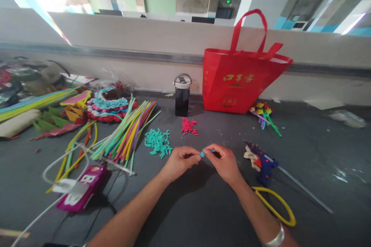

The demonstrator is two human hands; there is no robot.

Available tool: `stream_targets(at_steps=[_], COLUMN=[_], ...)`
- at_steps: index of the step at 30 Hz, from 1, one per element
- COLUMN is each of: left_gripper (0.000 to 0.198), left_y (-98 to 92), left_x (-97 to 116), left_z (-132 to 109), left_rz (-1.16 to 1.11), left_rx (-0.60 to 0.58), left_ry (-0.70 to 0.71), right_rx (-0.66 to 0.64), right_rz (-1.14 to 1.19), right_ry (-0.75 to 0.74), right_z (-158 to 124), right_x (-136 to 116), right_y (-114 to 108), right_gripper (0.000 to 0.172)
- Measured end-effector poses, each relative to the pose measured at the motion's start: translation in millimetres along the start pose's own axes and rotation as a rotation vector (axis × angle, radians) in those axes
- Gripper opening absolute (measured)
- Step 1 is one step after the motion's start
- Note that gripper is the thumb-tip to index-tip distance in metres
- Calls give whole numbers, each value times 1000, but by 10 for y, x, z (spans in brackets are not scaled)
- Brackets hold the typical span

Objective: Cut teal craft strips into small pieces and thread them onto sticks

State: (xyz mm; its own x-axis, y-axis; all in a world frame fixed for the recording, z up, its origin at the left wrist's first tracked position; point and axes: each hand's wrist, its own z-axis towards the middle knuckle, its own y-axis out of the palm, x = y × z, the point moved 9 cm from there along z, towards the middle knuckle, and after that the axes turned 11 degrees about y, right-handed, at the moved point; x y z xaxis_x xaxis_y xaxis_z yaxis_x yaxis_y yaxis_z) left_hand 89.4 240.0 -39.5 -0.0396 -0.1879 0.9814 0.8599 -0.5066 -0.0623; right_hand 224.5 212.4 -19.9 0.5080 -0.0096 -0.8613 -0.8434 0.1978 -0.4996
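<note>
Two bare forearms reach over a dark bench point(188, 216), a silver bangle point(275, 237) on the right wrist, cut off by the lower edge. The left hand point(179, 161) and right hand point(223, 162) meet at the fingertips, both pinched narrow on a small turquoise piece point(202, 154) held between them just above the bench; its shape is too small to make out, though it appears to match the pile beyond.

Beside the right forearm lies a yellow loop point(278, 204), and past it a blue glue gun point(265, 162) with a clear stick trailing right. To the left a magenta case point(84, 189) carries white patches marked with what looks like a "B", the rest unreadable.

Farther on sit a heap of turquoise bits point(158, 141), a smaller heap of red bits point(189, 126) and a fan of coloured sticks point(127, 133). Behind them stand a dark bottle point(182, 95) with a white lid and a red tote bag point(240, 79) printed with gold characters, too blurred to read, above a round gold seal. A small bunch of craft flowers point(263, 114) lies at the bag's foot. At far left a ring of turquoise and red rosettes point(110, 104) is partly hidden among clutter that runs out of view.
</note>
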Motion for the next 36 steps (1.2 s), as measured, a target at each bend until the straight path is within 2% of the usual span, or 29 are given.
stream_targets(at_steps=[3,6,8,11,15,21,24,26,30,36], left_gripper=[21,20,19,15,16,21,21,20,16,18], left_y=[-51,-101,-136,-171,-122,87,180,179,60,-55], left_x=[-41,-93,-99,-16,135,207,256,304,299,-17], left_z=[-7,-11,-5,12,11,-18,-40,-42,-9,2], left_rz=[-79,-52,39,256,558,809,731,606,363,103], left_rx=[101,174,195,192,122,-111,-215,-217,-86,122], left_ry=[-70,-95,-63,69,246,365,427,441,346,55], right_rx=[-16,-17,-22,-28,-16,25,33,12,-37,-35], right_rz=[-4,-35,-82,-171,-257,-325,-246,-135,76,114], right_ry=[5,-50,-92,-138,-178,-241,-184,-113,29,87], right_z=[-8,-44,-75,-116,-148,-152,-98,-48,21,3], right_x=[12,-54,-101,-139,-162,-236,-198,-126,49,118], right_y=[72,130,170,223,237,107,9,-22,7,89], right_gripper=[23,22,19,17,15,18,18,17,19,24])
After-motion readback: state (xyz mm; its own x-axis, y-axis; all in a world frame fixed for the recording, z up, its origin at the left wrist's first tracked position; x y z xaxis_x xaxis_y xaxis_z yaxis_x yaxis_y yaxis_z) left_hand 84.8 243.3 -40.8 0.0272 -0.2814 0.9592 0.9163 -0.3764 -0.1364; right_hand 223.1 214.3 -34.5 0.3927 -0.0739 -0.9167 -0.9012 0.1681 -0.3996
